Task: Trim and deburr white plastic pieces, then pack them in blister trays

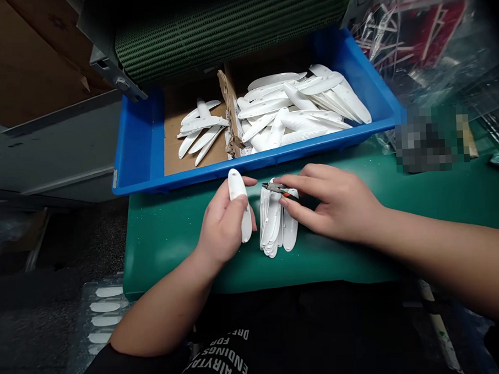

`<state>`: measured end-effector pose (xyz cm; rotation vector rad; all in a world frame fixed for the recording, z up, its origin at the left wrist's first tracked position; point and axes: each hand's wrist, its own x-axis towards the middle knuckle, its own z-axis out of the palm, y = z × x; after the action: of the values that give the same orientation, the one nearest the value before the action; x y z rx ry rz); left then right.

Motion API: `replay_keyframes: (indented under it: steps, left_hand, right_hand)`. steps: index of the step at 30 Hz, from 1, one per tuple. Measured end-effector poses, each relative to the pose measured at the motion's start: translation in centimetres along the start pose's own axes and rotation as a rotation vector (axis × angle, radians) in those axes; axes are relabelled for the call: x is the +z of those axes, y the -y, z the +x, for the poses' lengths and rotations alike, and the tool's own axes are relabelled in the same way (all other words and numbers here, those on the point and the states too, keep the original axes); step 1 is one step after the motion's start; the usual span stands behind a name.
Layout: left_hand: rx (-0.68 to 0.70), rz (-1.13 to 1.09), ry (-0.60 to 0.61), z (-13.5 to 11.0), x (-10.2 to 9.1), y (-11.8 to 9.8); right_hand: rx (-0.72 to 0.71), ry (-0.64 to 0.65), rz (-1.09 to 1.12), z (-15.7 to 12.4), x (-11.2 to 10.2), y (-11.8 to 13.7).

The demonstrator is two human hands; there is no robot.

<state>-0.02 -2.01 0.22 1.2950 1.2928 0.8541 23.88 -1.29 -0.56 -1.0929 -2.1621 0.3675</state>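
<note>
Green bench, blue bin behind: L hand pinching a white pc, R hand gripping nippers over the white stack. Loose L grip? Pc could twist, jaws poss. nick it.

The left forearm is slanted up over the near edge of the desk, close to its left corner; the left hand is closed in a pinch — thumb laid on top, forefinger extended rightwards. The right forearm is angled in from the right; the right hand is turned back-upward — thumb and forefinger pointed leftwards in a grip.
</note>
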Motion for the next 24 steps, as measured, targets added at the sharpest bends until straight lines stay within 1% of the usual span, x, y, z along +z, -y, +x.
replay_keyframes:
  steps: [4, 8, 14, 20, 24]
  left_hand:
    - [0.003, 0.025, 0.041, -0.2, 0.1, -0.1]
    - [0.045, 0.014, 0.074, -0.4, 0.4, -0.4]
    - [0.095, 0.108, 0.06, -0.5, 0.4, -0.1]
    - [0.115, 0.167, 0.051, -0.7, 0.4, 0.0]
    - [0.119, 0.195, 0.044, -0.8, 0.4, 0.1]
  right_hand:
    - [-0.059, 0.027, -0.074, -0.2, 0.3, 0.5]
    - [-0.065, 0.089, -0.16, -0.2, 0.4, 0.9]
    - [-0.059, 0.119, -0.255, -0.2, 0.2, 1.4]
    - [-0.036, 0.109, -0.277, -0.3, 0.2, 1.5]
    - [-0.045, 0.124, -0.286, -0.3, 0.3, 1.4]
